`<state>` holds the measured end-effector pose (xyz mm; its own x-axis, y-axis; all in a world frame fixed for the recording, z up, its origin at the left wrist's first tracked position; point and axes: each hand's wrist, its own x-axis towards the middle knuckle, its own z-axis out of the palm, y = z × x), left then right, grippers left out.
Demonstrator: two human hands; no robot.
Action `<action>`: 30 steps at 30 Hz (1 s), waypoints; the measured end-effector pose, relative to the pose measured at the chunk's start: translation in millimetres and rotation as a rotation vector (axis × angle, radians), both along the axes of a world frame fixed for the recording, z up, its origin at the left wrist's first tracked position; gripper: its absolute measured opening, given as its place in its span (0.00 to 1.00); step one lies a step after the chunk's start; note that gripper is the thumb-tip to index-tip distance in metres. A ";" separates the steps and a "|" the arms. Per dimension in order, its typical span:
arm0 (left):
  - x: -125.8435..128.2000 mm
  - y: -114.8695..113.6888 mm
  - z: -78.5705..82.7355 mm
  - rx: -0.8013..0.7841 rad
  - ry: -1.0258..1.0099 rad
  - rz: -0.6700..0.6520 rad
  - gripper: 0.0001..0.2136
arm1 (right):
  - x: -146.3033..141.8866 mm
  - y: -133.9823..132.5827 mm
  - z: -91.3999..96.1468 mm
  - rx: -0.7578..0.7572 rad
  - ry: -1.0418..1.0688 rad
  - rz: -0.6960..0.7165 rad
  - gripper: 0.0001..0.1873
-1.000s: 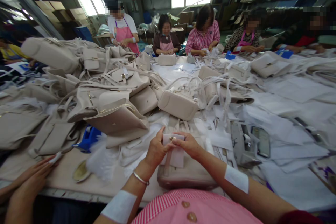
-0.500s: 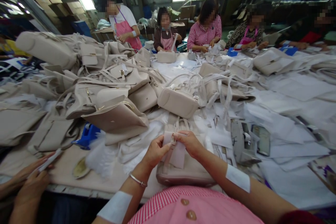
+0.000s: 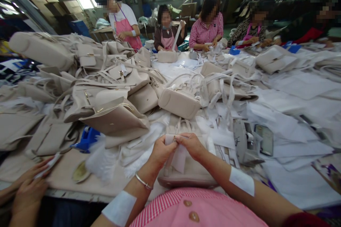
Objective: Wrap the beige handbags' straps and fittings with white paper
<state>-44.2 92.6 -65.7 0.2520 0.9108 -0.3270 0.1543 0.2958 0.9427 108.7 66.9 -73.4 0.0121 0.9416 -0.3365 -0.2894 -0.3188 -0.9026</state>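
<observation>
A beige handbag [image 3: 190, 179] lies on the table right in front of my apron, with its straps pointing away from me. Over it, a thin whitish wrapping sheet [image 3: 180, 159] hangs from my fingertips. My left hand [image 3: 162, 150] is closed, pinching the sheet from the left side. From the right, my right hand [image 3: 192, 146] pinches it too, its fingertips touching those of the left. The strap buckle between them is mostly hidden by my fingers.
Beige handbags [image 3: 114, 118] are heaped at left. A blue tape dispenser [image 3: 86, 139] and a small round dish [image 3: 81, 171] lie nearby. At right are a grey dispenser [image 3: 243, 142], a phone [image 3: 263, 140] and white sheets [image 3: 306, 181]. A neighbour's hands [image 3: 30, 184] work at lower left.
My left fingers have moved up and right against the right fingertips, covering the buckle that showed before. Across the table, a person has raised a pale strap higher.
</observation>
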 end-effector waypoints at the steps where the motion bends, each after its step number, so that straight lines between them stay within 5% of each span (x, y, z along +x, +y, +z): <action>1: 1.1 -0.9 0.9 0.001 0.000 0.011 0.15 | 1.0 -0.3 -0.1 0.006 0.010 0.008 0.19; 7: 8.1 -4.5 7.0 -0.051 -0.096 0.087 0.19 | 5.7 -2.0 3.6 0.093 -0.005 0.121 0.18; 10: 7.0 -1.4 9.2 -0.015 -0.006 0.097 0.19 | 3.7 -0.2 6.5 0.040 -0.043 0.066 0.17; 16: -17.8 -1.1 8.3 -0.003 -0.131 -0.251 0.20 | 4.4 0.6 4.6 -0.027 0.021 -0.003 0.16; 20: -29.7 -9.3 -2.4 -0.127 -0.197 -0.234 0.18 | 6.0 -1.6 1.0 -0.005 -0.010 0.014 0.16; 30: -26.7 -13.5 -3.5 0.208 0.059 -0.200 0.10 | 3.9 -0.9 0.3 0.045 -0.054 -0.006 0.15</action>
